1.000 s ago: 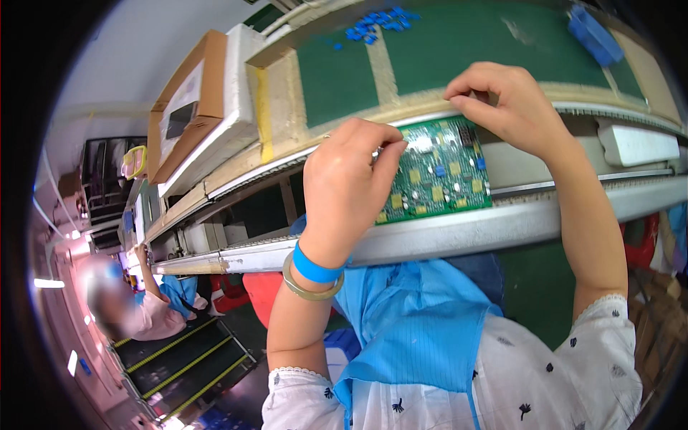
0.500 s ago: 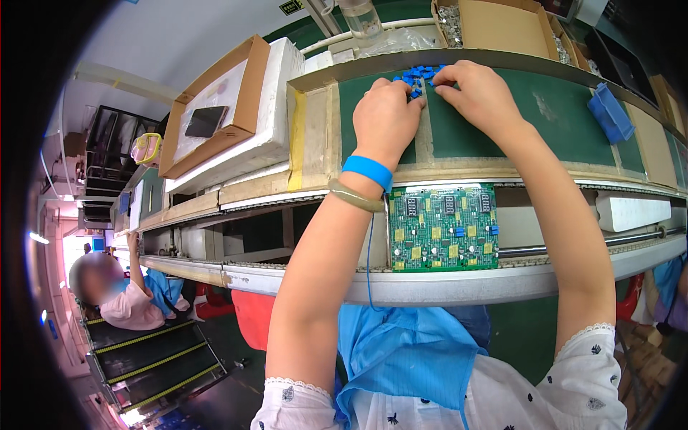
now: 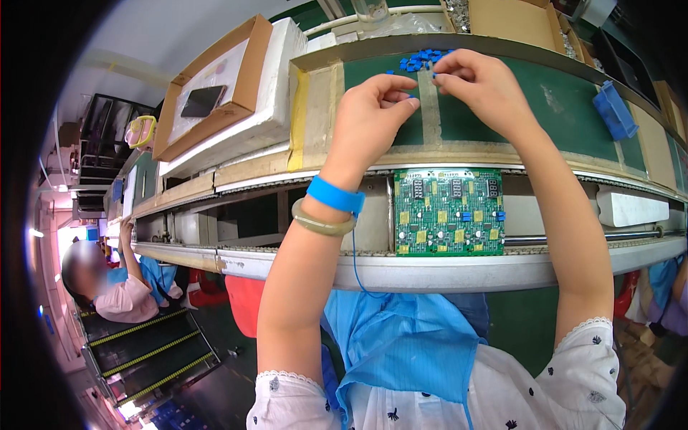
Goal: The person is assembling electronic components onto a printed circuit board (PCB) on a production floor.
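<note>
My left hand [image 3: 369,118] is closed, thumb and forefinger pinching a small blue electronic component, of which only a bit shows. Close by, my right hand [image 3: 481,89] pinches another small blue component [image 3: 434,74] at its fingertips. Just beyond both hands lies a loose pile of blue components [image 3: 423,60] on the green work surface [image 3: 494,122]. Nearer to me, a green circuit board [image 3: 448,233] rests across the conveyor rails, with digit displays, yellow parts and two blue components on its right half. A blue strap [image 3: 335,195] with a cord circles my left wrist.
A blue bin [image 3: 615,111] stands at the right. A cardboard box [image 3: 244,97] holding a phone [image 3: 203,102] sits on white foam at the left. Boxes of small parts [image 3: 502,18] line the back. Another person [image 3: 122,294] sits far left beside the conveyor's metal rail [image 3: 401,274].
My left hand has drawn back from the blue pile, toward me and to the left. The right hand stays near the pile. The whole view has shifted slightly.
</note>
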The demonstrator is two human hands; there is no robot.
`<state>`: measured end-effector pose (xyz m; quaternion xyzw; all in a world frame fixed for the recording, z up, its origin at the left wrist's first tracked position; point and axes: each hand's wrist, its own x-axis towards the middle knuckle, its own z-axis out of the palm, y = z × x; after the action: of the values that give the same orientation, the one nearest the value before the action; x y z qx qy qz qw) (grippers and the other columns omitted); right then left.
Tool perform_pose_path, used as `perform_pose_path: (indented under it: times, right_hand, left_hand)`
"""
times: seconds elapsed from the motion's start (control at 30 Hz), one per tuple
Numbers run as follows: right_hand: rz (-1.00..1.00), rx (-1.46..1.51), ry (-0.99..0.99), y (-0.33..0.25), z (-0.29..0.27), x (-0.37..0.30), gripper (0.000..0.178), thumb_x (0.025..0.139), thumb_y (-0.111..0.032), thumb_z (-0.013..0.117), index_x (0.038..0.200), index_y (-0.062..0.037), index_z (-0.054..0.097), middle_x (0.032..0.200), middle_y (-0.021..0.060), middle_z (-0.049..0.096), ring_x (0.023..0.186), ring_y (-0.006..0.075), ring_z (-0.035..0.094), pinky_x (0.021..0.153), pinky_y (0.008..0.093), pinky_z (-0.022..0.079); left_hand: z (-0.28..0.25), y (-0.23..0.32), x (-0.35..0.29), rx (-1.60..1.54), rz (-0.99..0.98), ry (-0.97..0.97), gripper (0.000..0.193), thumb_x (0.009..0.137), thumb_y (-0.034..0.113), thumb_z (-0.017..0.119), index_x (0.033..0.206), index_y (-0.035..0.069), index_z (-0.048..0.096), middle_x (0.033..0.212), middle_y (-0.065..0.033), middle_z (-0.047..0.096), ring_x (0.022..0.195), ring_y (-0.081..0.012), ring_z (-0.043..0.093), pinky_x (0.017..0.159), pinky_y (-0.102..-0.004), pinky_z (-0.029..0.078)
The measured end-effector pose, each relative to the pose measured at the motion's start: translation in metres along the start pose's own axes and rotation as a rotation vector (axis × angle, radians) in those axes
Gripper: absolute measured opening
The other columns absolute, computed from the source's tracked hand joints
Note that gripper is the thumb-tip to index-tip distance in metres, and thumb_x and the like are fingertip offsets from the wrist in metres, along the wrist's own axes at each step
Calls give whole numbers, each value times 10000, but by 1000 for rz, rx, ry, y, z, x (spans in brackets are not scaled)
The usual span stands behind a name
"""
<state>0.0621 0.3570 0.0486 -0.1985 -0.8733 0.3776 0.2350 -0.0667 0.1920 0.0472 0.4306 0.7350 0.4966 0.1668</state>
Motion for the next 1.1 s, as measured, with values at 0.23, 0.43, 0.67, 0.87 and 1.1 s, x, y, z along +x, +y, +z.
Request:
perform_pose_path:
  times: [0.23, 0.43, 0.67, 0.87, 1.1]
  right_hand:
    - [231, 536, -141, -28, -15, -66, 236, 901, -134, 726, 1096, -1, 738, 926, 59, 733, 831, 110, 676, 771, 249, 539]
    - [237, 712, -210, -35, -10, -94, 222, 933, -119, 709, 1095, 32, 727, 946, 94, 743, 857, 124, 700, 782, 250, 577]
    - [105, 456, -325, -39, -4, -110, 135, 869, -13, 681, 983, 4, 752, 977, 57, 722, 847, 134, 677, 780, 266, 544]
    - [-225, 13, -324, -38, 7, -123, 215, 829, -42, 663, 1029, -43, 742, 899, 134, 703, 890, 313, 677, 815, 391, 544]
    - [-355, -167, -233, -45, 20, -120, 233, 796, -74, 696, 1025, -91, 735, 818, 92, 687, 847, 308, 656, 786, 434, 507]
  left_hand:
    - [-21, 18, -60, -492, -246, -209, 215, 969, 79, 664, 1169, 4, 685, 1012, -69, 747, 838, -85, 659, 739, -221, 531]
    - [-22, 24, -95, -522, -289, -214, 197, 957, 60, 675, 1145, 2, 675, 1039, -65, 736, 889, -93, 672, 770, -221, 531]
    - [-21, 18, -128, -369, -184, -119, 184, 922, -12, 700, 1105, -28, 698, 1022, -48, 701, 939, -99, 652, 864, -247, 528]
    - [-19, 23, -141, -124, -81, -134, 155, 899, -3, 707, 1052, -6, 732, 1022, -56, 696, 885, -101, 649, 791, -240, 528]
    - [-14, 22, -144, 32, -15, -95, 149, 857, -2, 724, 1004, -1, 749, 939, -60, 705, 806, -108, 651, 723, -239, 526]
